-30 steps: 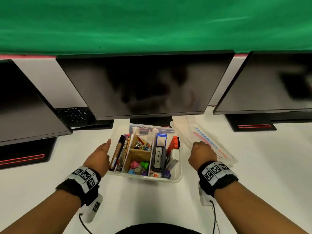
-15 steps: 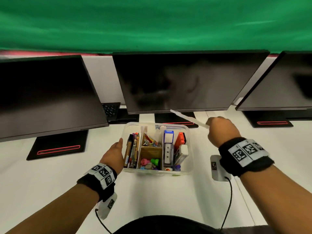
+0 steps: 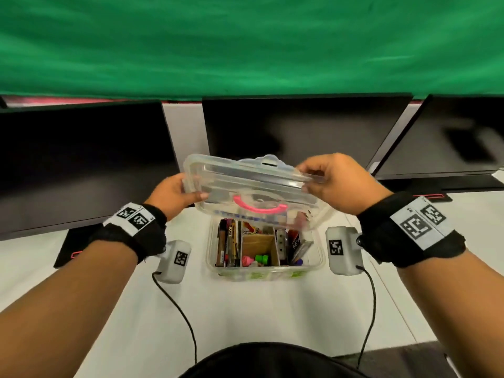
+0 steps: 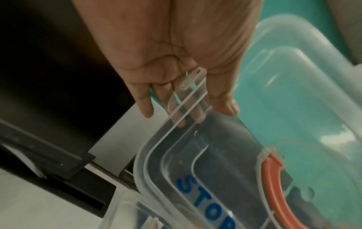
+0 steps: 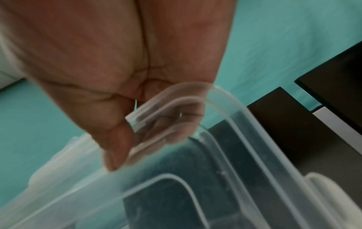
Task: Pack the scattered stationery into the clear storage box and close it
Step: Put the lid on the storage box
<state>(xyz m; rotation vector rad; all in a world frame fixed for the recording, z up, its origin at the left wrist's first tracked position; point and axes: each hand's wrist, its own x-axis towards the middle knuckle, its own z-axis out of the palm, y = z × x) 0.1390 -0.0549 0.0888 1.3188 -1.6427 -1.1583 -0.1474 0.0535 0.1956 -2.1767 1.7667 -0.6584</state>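
Far left: dark monitor (image 3: 81, 165) on the white tabletop (image 3: 259, 309). Left hand (image 3: 174, 193) grasping the left edge of the clear lid (image 3: 253, 184), thumb on top, fingers beneath; in the left wrist view, fingertips (image 4: 146, 108) seen through the plastic rim, blue lettering and a pink handle (image 3: 259, 207) on the lid. Lid held in the air, tilted, above the clear storage box (image 3: 266, 272). Box open on the tabletop, centre, with divided compartments: pens (image 3: 227, 242) standing in the left one, small pink and green pieces (image 3: 255, 260) in the middle one. Right hand (image 3: 338, 181) pinching the lid's right edge, thumb and fingers curled round the rim. Two more dark monitors (image 3: 300, 132) behind.
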